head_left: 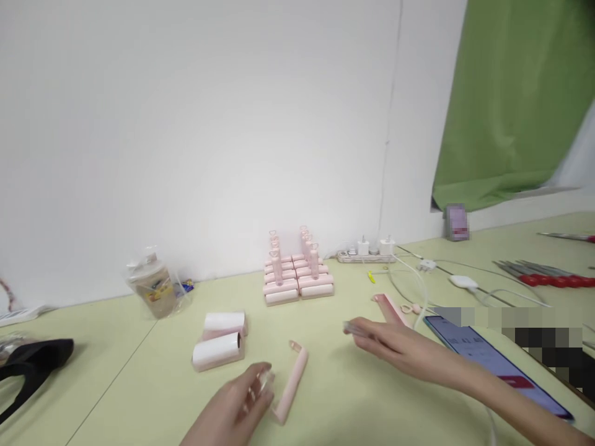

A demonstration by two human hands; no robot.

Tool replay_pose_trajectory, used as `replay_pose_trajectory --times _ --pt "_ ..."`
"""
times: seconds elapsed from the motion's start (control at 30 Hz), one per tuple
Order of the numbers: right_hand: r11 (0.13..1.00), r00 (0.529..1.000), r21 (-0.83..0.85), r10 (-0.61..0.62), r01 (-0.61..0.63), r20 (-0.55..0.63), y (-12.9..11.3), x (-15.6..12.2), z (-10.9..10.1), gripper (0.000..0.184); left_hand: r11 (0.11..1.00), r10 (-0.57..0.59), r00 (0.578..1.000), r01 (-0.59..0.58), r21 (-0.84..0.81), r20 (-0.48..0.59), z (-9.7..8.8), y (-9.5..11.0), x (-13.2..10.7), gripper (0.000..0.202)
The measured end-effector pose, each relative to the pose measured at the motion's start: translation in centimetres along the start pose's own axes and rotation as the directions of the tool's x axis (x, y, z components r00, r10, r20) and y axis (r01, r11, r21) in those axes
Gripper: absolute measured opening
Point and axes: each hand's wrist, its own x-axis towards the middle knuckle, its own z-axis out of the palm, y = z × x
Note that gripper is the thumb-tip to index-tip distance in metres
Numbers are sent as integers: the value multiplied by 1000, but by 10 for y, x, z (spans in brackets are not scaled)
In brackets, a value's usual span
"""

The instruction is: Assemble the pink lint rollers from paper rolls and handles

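My left hand (242, 399) hovers low over the pale green table (139, 396), fingers curled around something small and clear that I cannot make out. It sits just left of a pink lint-roller handle (292, 383) lying on the table. My right hand (385, 339) reaches in from the right, fingers stretched forward and pinched on a small clear piece at its tips. Behind it lies another pink handle (389, 308). Two white paper rolls (220, 341) rest to the left.
A stack of assembled pink lint rollers (297, 275) stands near the wall. A clear plastic bag with a cup (153, 286) and a black object (32, 362) are left. A phone (493, 362), power strip (367, 253), cables and red-handled tools (548, 277) are right.
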Motion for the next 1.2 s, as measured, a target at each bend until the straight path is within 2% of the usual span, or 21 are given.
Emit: replay_pose_trajectory --times 0.1,0.17,0.27,0.37,0.5,0.63,0.7,0.8,0.97,1.2 --pt "984 999 -176 42 -40 9 10 29 6 35 965 31 999 -27 261 -12 12 5 35 35" --pt "977 996 -196 76 -81 -36 21 38 15 34 954 19 1000 -19 299 3 19 6 48 35" --pt "981 989 -162 93 -111 -115 36 40 25 34 966 -13 999 5 258 32 26 10 55 35" --pt "987 976 -110 98 -121 -197 46 40 27 35 977 -32 996 13 213 86 30 16 58 35" --pt "986 939 -15 151 -164 -309 52 41 13 38 995 -28 983 9 103 184 38 21 69 35" --pt "979 902 1 189 -205 -388 52 39 0 38 1000 20 981 -24 20 191 54 26 85 35" --pt "974 907 -46 188 -221 -377 48 38 1 31 1000 20 980 -18 -11 200 61 31 93 36" --pt "961 942 -162 169 -222 -291 42 38 14 18 1000 24 980 -22 -12 199 69 43 104 37" --pt "922 971 -328 153 -207 -183 49 40 34 14 998 58 988 -63 28 143 76 66 120 41" --pt "869 959 -412 214 -275 -188 67 45 28 19 993 93 993 -98 67 78 101 97 162 46"
